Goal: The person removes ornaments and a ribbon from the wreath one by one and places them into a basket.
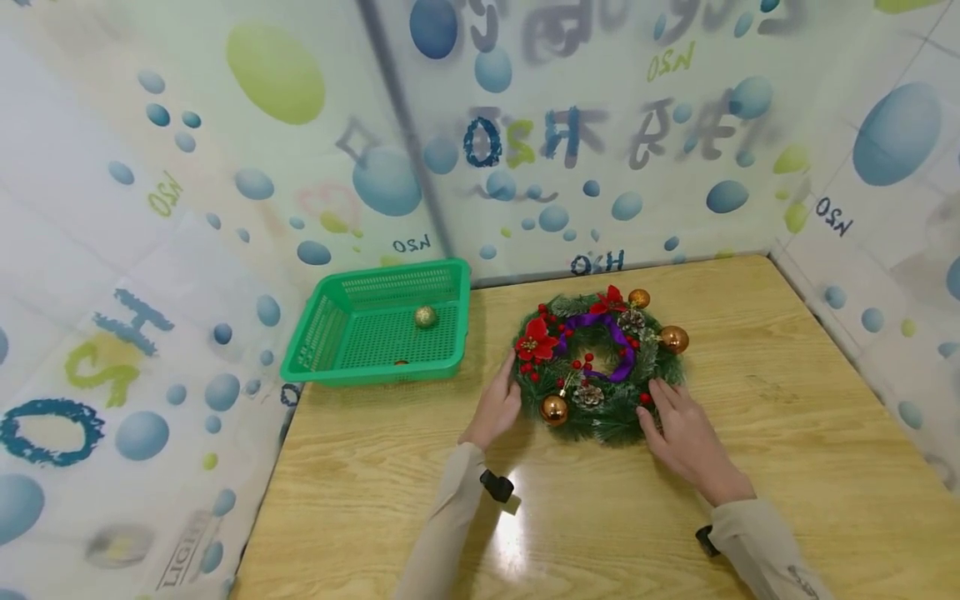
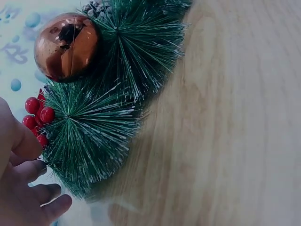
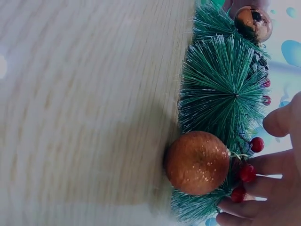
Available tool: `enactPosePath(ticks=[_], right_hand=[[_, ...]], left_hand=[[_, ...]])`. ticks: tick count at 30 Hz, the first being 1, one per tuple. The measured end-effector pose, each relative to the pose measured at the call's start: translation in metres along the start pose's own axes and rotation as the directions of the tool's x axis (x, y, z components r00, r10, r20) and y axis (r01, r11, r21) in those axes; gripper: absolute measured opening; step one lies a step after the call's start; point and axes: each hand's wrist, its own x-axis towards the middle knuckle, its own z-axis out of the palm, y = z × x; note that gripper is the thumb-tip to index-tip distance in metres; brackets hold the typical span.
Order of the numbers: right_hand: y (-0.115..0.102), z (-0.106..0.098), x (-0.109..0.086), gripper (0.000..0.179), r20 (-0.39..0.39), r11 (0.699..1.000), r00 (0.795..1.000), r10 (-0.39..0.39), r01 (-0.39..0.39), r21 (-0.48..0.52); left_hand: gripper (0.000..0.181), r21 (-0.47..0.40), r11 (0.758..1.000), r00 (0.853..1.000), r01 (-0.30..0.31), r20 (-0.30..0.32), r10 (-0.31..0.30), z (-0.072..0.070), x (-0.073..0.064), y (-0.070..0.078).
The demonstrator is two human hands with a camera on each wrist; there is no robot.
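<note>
Bubble-patterned sheeting [image 1: 637, 233] backs the wooden desk [image 1: 787, 417], where a decorated wreath [image 1: 617, 400] lies right of a green basket [image 1: 375, 373]. The left hand [image 1: 495, 407] and right hand [image 1: 686, 433], fingers relaxed, touch the wreath's opposite sides, seemingly positioning it; the next move calls for even, gentle pressure.

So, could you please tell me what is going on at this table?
Someone has both hands at a decorated wreath lying on the wooden table. The left hand is at its left side and the right hand at its near right side. The wreath carries red flowers, copper baubles and a purple ribbon. To its left stands a green basket with a gold bauble inside; something red there is mostly hidden by the near wall.
</note>
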Motion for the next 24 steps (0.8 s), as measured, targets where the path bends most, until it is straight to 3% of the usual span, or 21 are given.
enactPosePath(ticks=[4, 7, 11, 24], right_hand=[[-0.001, 0.003, -0.002, 0.049, -0.032, 1.0, 0.999, -0.026, 0.026, -0.013], [-0.004, 0.002, -0.003, 0.048, -0.016, 1.0, 1.0, -0.003, 0.003, -0.003], [-0.008, 0.0, -0.003, 0.048, 0.018, 1.0, 1.0, 0.024, -0.024, 0.008], [-0.02, -0.004, -0.007, 0.051, 0.097, 0.998, 0.993, 0.062, -0.062, 0.001]], left_hand=[[0.062, 0.007, 1.0, 1.0, 0.024, -0.006, -0.023, 0.0, 0.005, -0.001], [0.062, 0.015, 1.0, 1.0, 0.021, -0.014, -0.02, -0.001, 0.009, -0.001], [0.061, -0.013, 1.0, 1.0, 0.005, -0.018, -0.005, -0.002, 0.016, 0.001], [0.058, -0.143, 0.988, 0.998, 0.054, -0.02, -0.058, 0.001, 0.025, 0.0]])
